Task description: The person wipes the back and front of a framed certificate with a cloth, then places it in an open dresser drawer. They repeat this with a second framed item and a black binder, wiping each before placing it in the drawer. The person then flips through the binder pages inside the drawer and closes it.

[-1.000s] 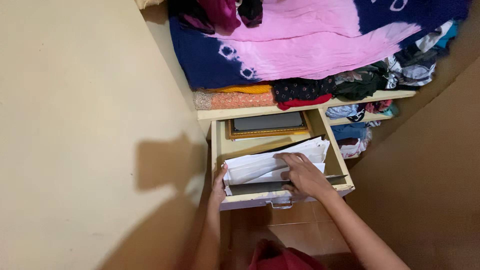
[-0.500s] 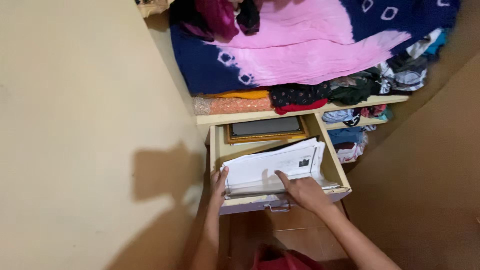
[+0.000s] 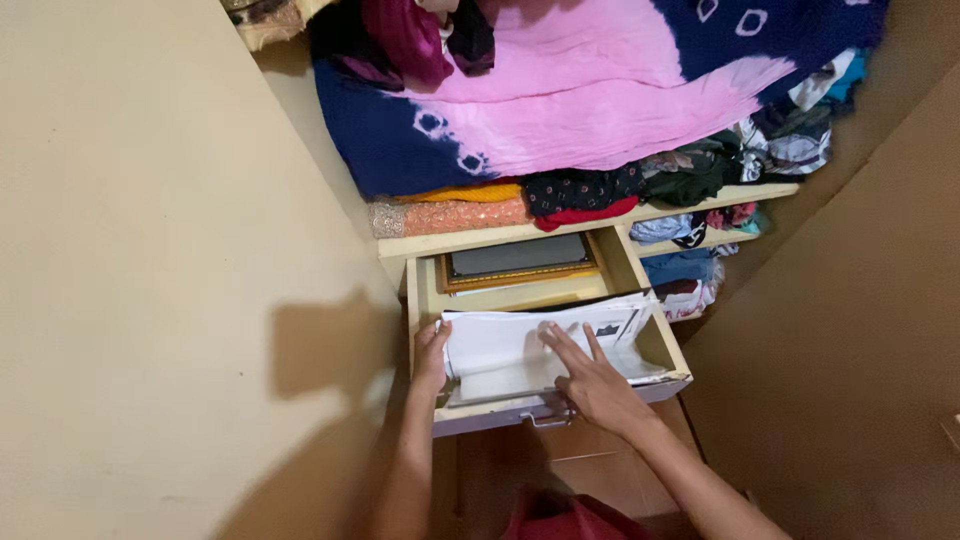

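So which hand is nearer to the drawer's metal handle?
Right. The right hand lies on the white papers just behind the handle; the left hand grips the papers' left edge, farther off.

The right hand (image 3: 592, 380), which a second ago lies flat across the stack of white papers (image 3: 520, 350) in the open drawer (image 3: 668, 352), now rests nearer the drawer's front edge with its index and middle fingers (image 3: 560, 345) spread and stretched onto the top sheet. The papers, first fanned loosely over a dark folder, now lie flatter and squarer, and the folder no longer shows. The left hand (image 3: 431, 352) sits higher on the stack's left edge, its fingertips over the corner. The whole view has shifted slightly left.
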